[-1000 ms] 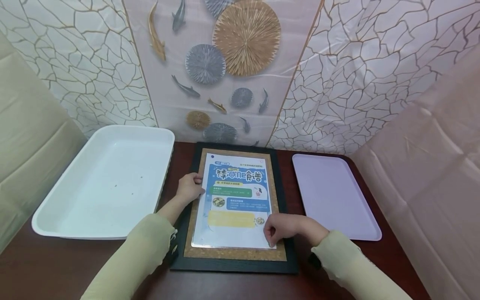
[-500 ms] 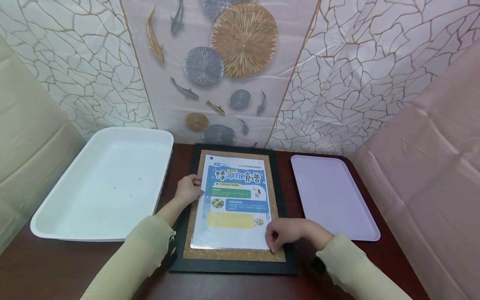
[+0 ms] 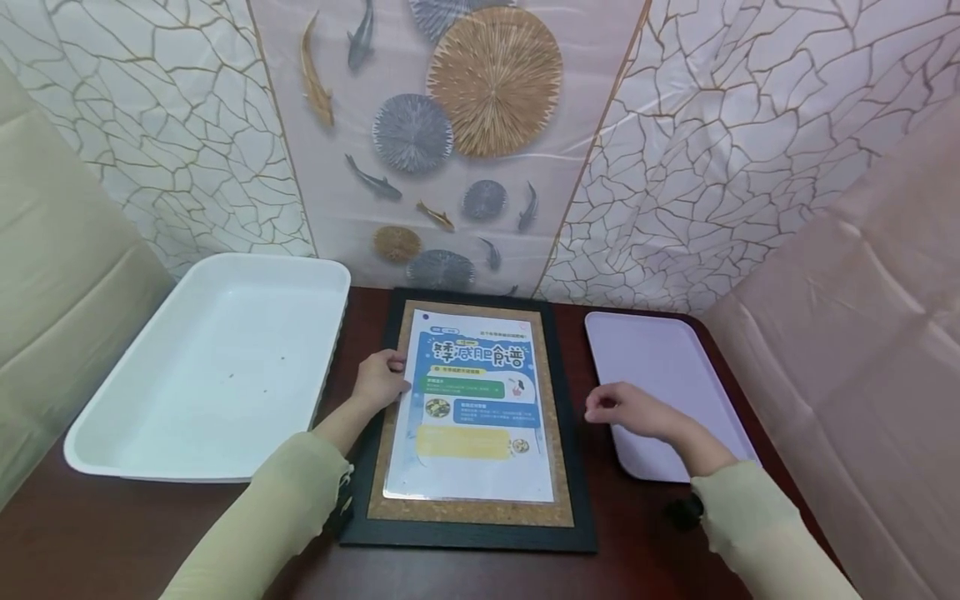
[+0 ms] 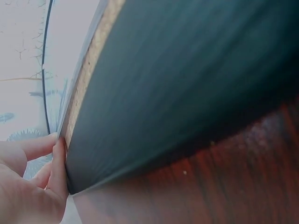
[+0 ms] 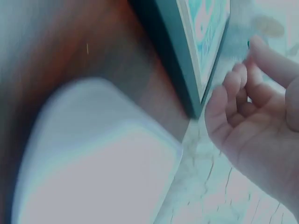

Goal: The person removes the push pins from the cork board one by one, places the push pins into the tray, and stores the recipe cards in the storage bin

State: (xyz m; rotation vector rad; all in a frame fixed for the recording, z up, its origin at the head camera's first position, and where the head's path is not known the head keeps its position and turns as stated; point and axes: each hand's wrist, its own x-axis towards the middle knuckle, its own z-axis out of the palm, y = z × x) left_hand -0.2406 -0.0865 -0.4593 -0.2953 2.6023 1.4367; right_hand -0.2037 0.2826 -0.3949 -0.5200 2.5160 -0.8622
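Observation:
A glossy printed sheet with a blue, green and yellow design lies on a black-framed corkboard. Small round pin heads show at its upper corners, one dark blue pin on the left. My left hand pinches the sheet's left edge; in the left wrist view thumb and finger meet there. Off the board's right side, my right hand hovers by the lilac tray with curled fingers. The right wrist view shows a small dark green thing at its fingertips, too small to name.
A deep white tray with a few dark specks stands left of the board. Both trays and the board sit on a dark reddish table. Patterned cloth hangs behind, and padded beige panels close in the sides.
My right hand has left the sheet's lower right corner and moved right and up to the lilac tray's near left side. The left hand stays at the sheet's left edge.

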